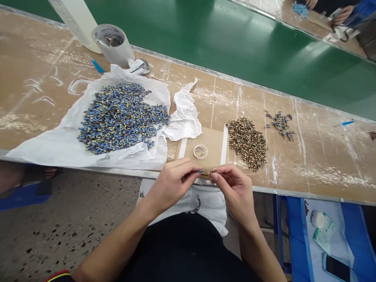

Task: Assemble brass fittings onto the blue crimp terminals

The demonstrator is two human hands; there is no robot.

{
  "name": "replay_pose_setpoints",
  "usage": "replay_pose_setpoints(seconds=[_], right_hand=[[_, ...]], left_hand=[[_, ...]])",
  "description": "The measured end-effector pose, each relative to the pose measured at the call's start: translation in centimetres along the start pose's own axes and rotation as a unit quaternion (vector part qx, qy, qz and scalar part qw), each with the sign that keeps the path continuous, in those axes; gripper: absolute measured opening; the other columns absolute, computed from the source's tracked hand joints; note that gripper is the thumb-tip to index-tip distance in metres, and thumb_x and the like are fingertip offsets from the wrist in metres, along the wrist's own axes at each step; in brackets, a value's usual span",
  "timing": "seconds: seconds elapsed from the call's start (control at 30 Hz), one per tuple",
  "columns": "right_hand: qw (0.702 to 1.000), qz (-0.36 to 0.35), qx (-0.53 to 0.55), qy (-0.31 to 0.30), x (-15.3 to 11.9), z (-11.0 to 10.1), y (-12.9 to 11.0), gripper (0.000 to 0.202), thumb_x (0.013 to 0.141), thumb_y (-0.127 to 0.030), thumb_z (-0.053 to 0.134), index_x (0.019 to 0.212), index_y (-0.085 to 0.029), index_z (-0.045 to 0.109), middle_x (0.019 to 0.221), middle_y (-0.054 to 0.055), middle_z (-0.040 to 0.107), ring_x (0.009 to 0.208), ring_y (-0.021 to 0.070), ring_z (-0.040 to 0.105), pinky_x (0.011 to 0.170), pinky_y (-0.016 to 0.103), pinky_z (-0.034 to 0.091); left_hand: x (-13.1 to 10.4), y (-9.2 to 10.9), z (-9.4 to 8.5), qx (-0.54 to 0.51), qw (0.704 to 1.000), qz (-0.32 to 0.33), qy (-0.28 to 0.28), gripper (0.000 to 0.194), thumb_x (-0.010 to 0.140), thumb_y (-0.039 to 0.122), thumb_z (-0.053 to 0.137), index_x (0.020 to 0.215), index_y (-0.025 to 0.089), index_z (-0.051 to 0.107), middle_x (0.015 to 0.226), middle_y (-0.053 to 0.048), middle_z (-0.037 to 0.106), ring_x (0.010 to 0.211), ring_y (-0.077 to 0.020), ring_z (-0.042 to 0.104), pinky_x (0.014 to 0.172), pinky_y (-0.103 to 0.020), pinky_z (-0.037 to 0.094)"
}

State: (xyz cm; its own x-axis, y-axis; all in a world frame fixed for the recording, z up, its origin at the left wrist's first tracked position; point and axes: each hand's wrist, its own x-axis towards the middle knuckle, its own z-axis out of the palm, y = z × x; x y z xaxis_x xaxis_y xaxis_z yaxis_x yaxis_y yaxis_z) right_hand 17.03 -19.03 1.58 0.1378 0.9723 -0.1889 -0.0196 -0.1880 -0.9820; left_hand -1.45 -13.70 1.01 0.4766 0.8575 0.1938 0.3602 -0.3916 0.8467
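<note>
My left hand (173,181) pinches a small blue piece (200,171) at the table's front edge. Close beside it on the right, my right hand (233,188) pinches a small brownish piece (212,171). Both are just in front of a cardboard sheet (213,143) with white tape strips, which bears a small round clear dish (200,151) with thin wire-like bits. A big heap of blue and yellow pieces (120,117) lies on white paper (64,145) to the left. Right of the cardboard is a heap of brown and cream pieces (248,143), with a small blue-brown cluster (282,124) beyond.
A large tape roll (116,49) and a tall whitish object (78,23) stand at the back left. Blue tools (97,66) lie on the table (323,156). A phone (336,268) rests at lower right. Another person's hands (343,15) show at upper right.
</note>
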Motion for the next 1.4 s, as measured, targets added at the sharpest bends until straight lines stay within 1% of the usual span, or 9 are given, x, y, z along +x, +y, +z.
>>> replay_pose_setpoints(seconds=[0.1,0.33,0.57,0.7,0.83,0.97,1.1,1.23,1.4], right_hand=[[1.0,0.001,0.009,-0.005,-0.1,0.6,0.3,0.008,0.086,-0.027,0.072,0.092,-0.022,0.069,0.085,0.001,0.071,0.079,0.0136,0.068,0.072,0.025,0.056],[1.0,0.001,-0.008,-0.022,-0.4,0.5,1.0,0.009,0.087,-0.027,0.071,0.094,-0.023,0.069,0.087,0.001,0.07,0.08,0.0139,0.066,0.073,0.026,0.055],[0.996,-0.025,-0.077,-0.039,-0.7,0.0,0.7,0.009,0.088,-0.028,0.069,0.092,-0.021,0.067,0.09,0.004,0.07,0.084,0.0175,0.067,0.076,0.031,0.055],[0.99,-0.05,-0.113,-0.064,-0.5,-0.3,0.2,0.007,0.09,-0.027,0.066,0.089,-0.02,0.066,0.087,0.004,0.068,0.081,0.017,0.064,0.074,0.031,0.053],[0.99,-0.054,-0.089,-0.095,-0.2,-0.4,-0.2,0.009,0.091,-0.027,0.064,0.085,-0.021,0.063,0.082,0.003,0.062,0.076,0.0154,0.059,0.069,0.028,0.049],[0.989,-0.03,-0.059,-0.132,0.0,-0.6,-0.4,0.011,0.092,-0.025,0.062,0.083,-0.02,0.059,0.081,0.001,0.058,0.075,0.014,0.055,0.068,0.027,0.045],[0.986,-0.013,-0.05,-0.156,0.1,-0.7,-0.4,0.013,0.093,-0.024,0.061,0.081,-0.02,0.055,0.079,-0.001,0.055,0.073,0.0128,0.052,0.066,0.026,0.042],[0.985,-0.015,-0.054,-0.162,0.0,-0.6,-0.1,0.014,0.094,-0.024,0.059,0.081,-0.02,0.053,0.078,-0.001,0.053,0.071,0.0125,0.05,0.065,0.026,0.041],[0.989,-0.032,-0.058,-0.129,-0.7,0.0,0.5,0.016,0.095,-0.026,0.056,0.081,-0.021,0.052,0.079,0.0,0.051,0.071,0.0131,0.049,0.065,0.026,0.041]], left_hand=[[-0.3,0.4,0.2,0.019,1.0,0.008,-0.003,0.008,0.091,0.013,0.062,0.091,0.014,0.07,0.076,0.0,0.064,0.07,-0.0104,0.058,0.065,-0.022,0.043],[-0.6,0.7,0.4,0.04,0.999,0.013,-0.022,0.009,0.091,0.013,0.061,0.089,0.014,0.069,0.077,-0.001,0.066,0.07,-0.0113,0.06,0.066,-0.023,0.044],[-0.6,0.6,0.2,0.077,0.995,0.036,-0.057,0.01,0.093,0.016,0.059,0.087,0.014,0.068,0.077,-0.002,0.066,0.069,-0.0131,0.059,0.065,-0.024,0.044],[-0.3,0.9,-0.4,0.114,0.989,0.053,-0.074,0.015,0.094,0.017,0.056,0.084,0.014,0.066,0.076,-0.003,0.065,0.069,-0.0141,0.059,0.064,-0.025,0.043],[0.2,1.4,-1.0,0.152,0.981,0.069,-0.104,0.018,0.094,0.017,0.055,0.078,0.015,0.064,0.073,-0.002,0.064,0.067,-0.015,0.059,0.063,-0.026,0.041],[0.7,1.8,-1.5,0.161,0.974,0.073,-0.142,0.016,0.092,0.016,0.057,0.078,0.014,0.063,0.074,-0.002,0.065,0.066,-0.0152,0.059,0.061,-0.027,0.039],[0.9,1.9,-1.7,0.162,0.971,0.072,-0.162,0.014,0.091,0.015,0.058,0.079,0.015,0.063,0.073,-0.001,0.065,0.064,-0.0149,0.059,0.06,-0.028,0.037],[0.7,2.0,-1.5,0.166,0.969,0.062,-0.173,0.015,0.09,0.013,0.058,0.075,0.015,0.061,0.071,0.0,0.063,0.063,-0.015,0.058,0.058,-0.028,0.035],[0.5,2.4,-1.3,0.15,0.974,0.04,-0.165,0.02,0.09,0.01,0.054,0.071,0.015,0.058,0.068,0.0,0.062,0.061,-0.0137,0.056,0.058,-0.027,0.035]])
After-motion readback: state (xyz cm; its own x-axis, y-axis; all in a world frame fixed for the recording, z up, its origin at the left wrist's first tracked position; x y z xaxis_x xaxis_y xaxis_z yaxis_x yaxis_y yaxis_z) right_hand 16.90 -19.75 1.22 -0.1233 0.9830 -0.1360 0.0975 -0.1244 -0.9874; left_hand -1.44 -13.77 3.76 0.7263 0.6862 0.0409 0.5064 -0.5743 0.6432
